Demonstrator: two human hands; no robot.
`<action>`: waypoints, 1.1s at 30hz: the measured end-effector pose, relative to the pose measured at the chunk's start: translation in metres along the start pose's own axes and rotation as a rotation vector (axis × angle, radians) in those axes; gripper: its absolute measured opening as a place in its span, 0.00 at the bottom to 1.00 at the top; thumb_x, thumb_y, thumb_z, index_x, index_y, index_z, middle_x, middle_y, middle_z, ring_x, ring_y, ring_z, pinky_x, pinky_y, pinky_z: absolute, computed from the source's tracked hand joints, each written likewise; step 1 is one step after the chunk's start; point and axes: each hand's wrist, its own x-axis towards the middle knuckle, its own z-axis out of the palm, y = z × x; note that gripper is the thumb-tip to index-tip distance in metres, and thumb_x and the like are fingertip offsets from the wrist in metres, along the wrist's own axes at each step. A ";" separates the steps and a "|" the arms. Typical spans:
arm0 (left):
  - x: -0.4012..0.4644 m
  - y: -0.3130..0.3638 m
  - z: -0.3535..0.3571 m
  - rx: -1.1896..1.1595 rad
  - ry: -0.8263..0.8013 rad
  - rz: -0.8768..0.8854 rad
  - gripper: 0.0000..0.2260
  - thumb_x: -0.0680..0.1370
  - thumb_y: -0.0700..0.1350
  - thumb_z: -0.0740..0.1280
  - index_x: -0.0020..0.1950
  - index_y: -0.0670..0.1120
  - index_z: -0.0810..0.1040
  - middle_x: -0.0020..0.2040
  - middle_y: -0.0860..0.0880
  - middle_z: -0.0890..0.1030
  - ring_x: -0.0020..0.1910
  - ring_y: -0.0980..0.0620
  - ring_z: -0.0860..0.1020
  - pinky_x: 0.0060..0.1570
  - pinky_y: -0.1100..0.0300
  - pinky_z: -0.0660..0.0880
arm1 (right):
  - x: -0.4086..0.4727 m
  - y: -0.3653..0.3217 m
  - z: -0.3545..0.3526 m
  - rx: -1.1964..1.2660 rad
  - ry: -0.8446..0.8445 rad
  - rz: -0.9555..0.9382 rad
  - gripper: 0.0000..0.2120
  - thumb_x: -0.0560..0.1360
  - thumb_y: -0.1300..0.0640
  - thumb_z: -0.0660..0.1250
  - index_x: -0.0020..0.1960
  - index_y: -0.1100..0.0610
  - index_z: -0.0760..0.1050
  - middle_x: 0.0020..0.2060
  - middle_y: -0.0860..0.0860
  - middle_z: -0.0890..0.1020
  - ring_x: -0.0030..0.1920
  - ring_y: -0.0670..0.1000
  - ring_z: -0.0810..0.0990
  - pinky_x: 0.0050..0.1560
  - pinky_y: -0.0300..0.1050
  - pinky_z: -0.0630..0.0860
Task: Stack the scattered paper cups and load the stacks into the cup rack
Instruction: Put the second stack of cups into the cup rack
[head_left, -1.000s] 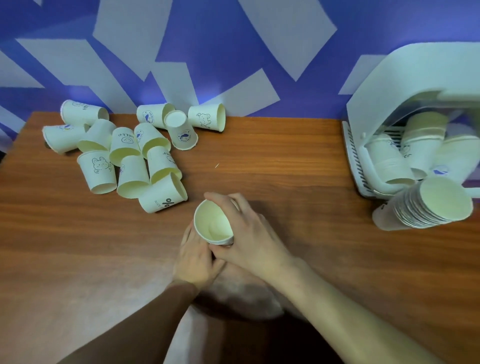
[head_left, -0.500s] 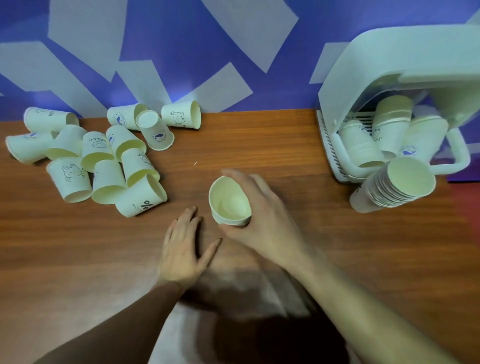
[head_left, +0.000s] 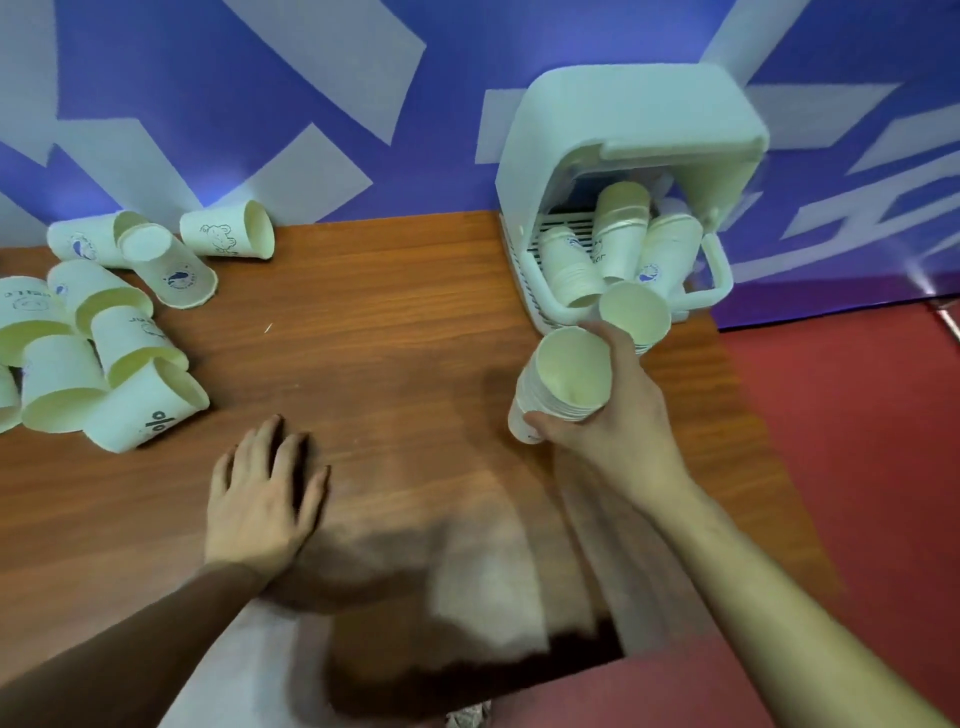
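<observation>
My right hand (head_left: 618, 415) grips a stack of paper cups (head_left: 563, 384), mouth facing me, just in front of the white cup rack (head_left: 623, 135). Another cup stack (head_left: 635, 317) lies at the rack's front, right behind the held one. Inside the rack stand several cup stacks (head_left: 618, 234). My left hand (head_left: 262, 493) rests flat on the wooden table (head_left: 395, 322), fingers spread, holding nothing. Several loose printed cups (head_left: 119, 338) lie scattered at the table's left side.
A blue and white patterned wall (head_left: 311, 104) runs behind the table. The table's right edge ends close beside the rack, with red floor (head_left: 857, 441) beyond it. The front edge lies near my forearms.
My right hand has carried the cup stack from the table's middle to the right, up to the rack. My left hand let go and now lies flat on the table.
</observation>
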 end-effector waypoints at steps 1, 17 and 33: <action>0.002 0.006 -0.002 -0.001 -0.018 0.003 0.28 0.79 0.59 0.53 0.67 0.41 0.74 0.72 0.39 0.71 0.72 0.37 0.69 0.68 0.40 0.64 | -0.004 0.005 -0.010 -0.005 0.012 0.018 0.39 0.62 0.54 0.82 0.62 0.36 0.63 0.53 0.32 0.75 0.54 0.28 0.72 0.49 0.21 0.66; 0.053 0.212 -0.003 -0.206 -0.251 0.373 0.33 0.77 0.65 0.53 0.76 0.47 0.64 0.76 0.48 0.65 0.77 0.47 0.62 0.75 0.49 0.63 | -0.007 0.077 -0.081 -0.059 0.263 0.124 0.35 0.62 0.53 0.81 0.64 0.42 0.66 0.57 0.41 0.77 0.58 0.45 0.75 0.49 0.32 0.69; 0.028 0.187 -0.042 -0.164 -0.309 0.247 0.31 0.80 0.61 0.60 0.78 0.47 0.60 0.78 0.48 0.63 0.78 0.48 0.60 0.74 0.53 0.60 | 0.003 0.083 -0.073 -0.092 0.190 0.220 0.50 0.58 0.47 0.83 0.72 0.42 0.59 0.65 0.44 0.74 0.67 0.50 0.71 0.61 0.53 0.74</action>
